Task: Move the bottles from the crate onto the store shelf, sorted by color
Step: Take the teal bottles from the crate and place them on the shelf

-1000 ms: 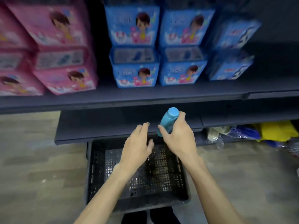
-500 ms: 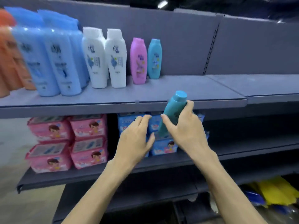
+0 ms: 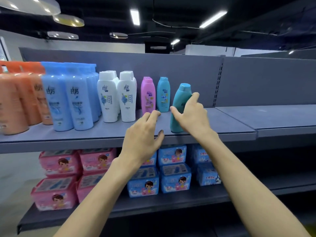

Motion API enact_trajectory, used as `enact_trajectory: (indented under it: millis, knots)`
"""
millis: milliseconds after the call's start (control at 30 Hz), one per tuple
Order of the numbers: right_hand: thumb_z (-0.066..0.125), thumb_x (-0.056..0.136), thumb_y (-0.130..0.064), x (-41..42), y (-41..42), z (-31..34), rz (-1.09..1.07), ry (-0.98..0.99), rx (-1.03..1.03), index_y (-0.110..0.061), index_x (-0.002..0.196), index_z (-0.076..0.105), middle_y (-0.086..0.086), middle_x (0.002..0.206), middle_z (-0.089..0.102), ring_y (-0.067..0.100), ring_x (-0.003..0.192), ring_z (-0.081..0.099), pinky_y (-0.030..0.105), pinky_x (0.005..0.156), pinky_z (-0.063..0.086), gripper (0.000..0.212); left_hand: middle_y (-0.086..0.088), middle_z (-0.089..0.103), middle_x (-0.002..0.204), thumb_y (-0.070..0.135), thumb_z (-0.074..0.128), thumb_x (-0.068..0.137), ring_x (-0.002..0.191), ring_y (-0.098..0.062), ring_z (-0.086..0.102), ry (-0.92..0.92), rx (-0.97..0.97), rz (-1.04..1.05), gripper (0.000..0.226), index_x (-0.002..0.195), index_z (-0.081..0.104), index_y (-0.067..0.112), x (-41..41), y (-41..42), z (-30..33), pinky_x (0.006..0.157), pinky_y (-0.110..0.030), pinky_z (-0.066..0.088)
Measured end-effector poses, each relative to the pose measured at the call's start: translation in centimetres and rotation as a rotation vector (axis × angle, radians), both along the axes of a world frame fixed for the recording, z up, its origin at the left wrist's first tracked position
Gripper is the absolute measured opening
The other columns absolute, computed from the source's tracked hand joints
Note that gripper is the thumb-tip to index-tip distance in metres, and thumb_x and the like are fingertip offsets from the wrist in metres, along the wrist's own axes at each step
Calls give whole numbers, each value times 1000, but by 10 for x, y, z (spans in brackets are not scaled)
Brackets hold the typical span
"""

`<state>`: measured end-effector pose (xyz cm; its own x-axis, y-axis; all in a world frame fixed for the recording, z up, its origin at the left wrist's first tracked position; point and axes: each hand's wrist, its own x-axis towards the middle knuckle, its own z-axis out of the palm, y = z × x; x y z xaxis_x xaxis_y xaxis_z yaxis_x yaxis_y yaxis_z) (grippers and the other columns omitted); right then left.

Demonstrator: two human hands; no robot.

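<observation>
At the far left of the shelf [image 3: 109, 132] stood the orange bottles [image 3: 15, 103], then the pale blue bottles [image 3: 68, 100], the white bottles [image 3: 118, 96], the pink bottle [image 3: 148, 95] and the small blue bottle [image 3: 163, 94] already in place. My left hand [image 3: 142, 141] hovered over the near lip of the shelf, fingers loosely spread, holding nothing. Half a second before, the teal bottle [image 3: 179, 108] had been in the air below shelf height; now its base sat on the board near the front edge, tilted slightly right, with my right hand [image 3: 191, 115] wrapped around its side. I judged the set-down nearly done, though the bottle stood nearer than the row and a little apart from its blue match. It probably needed sliding back and left. To the right the board was bare up to the seam with the next shelf section [image 3: 282, 117], so I had room there. Below were the pink packs [image 3: 68, 175] and blue packs [image 3: 162, 173].
</observation>
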<state>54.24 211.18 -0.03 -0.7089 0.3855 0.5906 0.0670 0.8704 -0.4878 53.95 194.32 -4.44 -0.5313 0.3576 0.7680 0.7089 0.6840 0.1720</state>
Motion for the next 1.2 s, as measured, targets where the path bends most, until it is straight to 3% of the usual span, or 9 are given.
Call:
enact_trajectory:
  millis: [200,533,1200]
  knots:
    - [65,88,-46,-38,8,13,42,-116,-41,-7,121,32,14,111,61,38,100,59,35,70,40,61,6,59,102,35,57,87,92,-19,60,-70,-60,69,40,123,47,22,-31,13,-1,68,-38,52]
    - [68,85,-40,-119,21,15,89,-164,-213,-11,126,29,16,120,56,38,105,57,36,73,41,64,4,59,100,35,57,85,92,-23,59,-112,-76,129,38,118,46,22,-81,39,0,66,-41,52]
    - [65,89,-37,-194,26,16,96,-201,-249,-8,129,28,21,127,45,40,109,54,37,75,38,62,5,61,102,34,58,82,95,-22,60,-84,-80,126,42,121,48,22,-137,46,21,71,-40,52]
